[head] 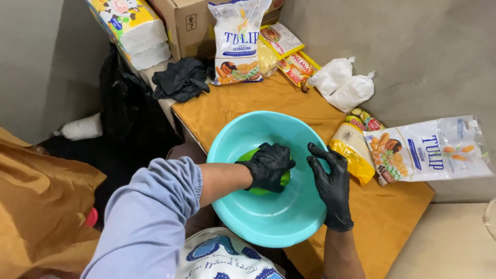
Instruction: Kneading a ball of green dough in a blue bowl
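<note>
A: Right, left hand first. Black glove, palm down inside the turquoise basin, fingers curled over a lump of green dough. Pressing it into the basin floor, I judge.

B: Agreed, fingers wrapped onto the dough, not spread. Only slivers of green show at the glove's edges. The dough sits at the bottom, slightly toward the wearer's side.

A: Right hand, also gloved, lies along the inside of the basin's right wall, fingers together and nearly straight, thumb out. Bracing the basin, most likely, so it does not slide on the orange cloth-covered surface under the push.

B: It grips nothing. Apart from the dough, just beside the left hand.

A: Supplies ring the basin, within reach: one white flour bag standing at the back, another lying flat to the right, a yellow pouch touching it.

B: Two knotted white plastic bags by the wall, a spare black glove at the surface's far left corner.
</note>
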